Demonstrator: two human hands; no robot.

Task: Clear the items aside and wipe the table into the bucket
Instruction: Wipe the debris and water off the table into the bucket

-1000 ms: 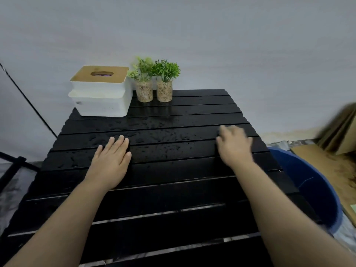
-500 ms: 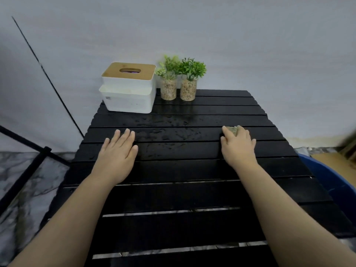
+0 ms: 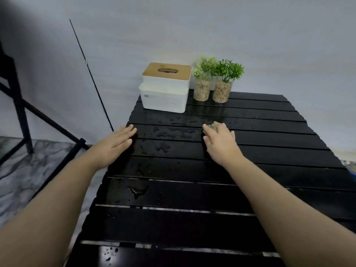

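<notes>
The black slatted table (image 3: 269,151) is wet, with water drops and small puddles (image 3: 167,132) between my hands. My right hand (image 3: 221,143) presses a greenish-grey cloth or sponge (image 3: 211,126) flat onto the table's middle; only its tip shows past my fingers. My left hand (image 3: 115,141) lies flat with fingers together at the table's left edge, holding nothing. At the back stand a white tissue box (image 3: 164,93) with a wooden lid and two small potted plants (image 3: 202,81) (image 3: 224,81) in clear cups of gravel. The bucket shows only as a blue sliver (image 3: 353,172) at the right edge.
A black metal frame (image 3: 25,112) stands on the marbled floor (image 3: 23,170) left of the table. A thin black rod (image 3: 90,74) leans along the grey wall behind.
The view has swung left, so the blue bucket has almost left the frame. My right hand with the cloth has slid left across the wet slats. My left hand now rests at the table's left edge.
</notes>
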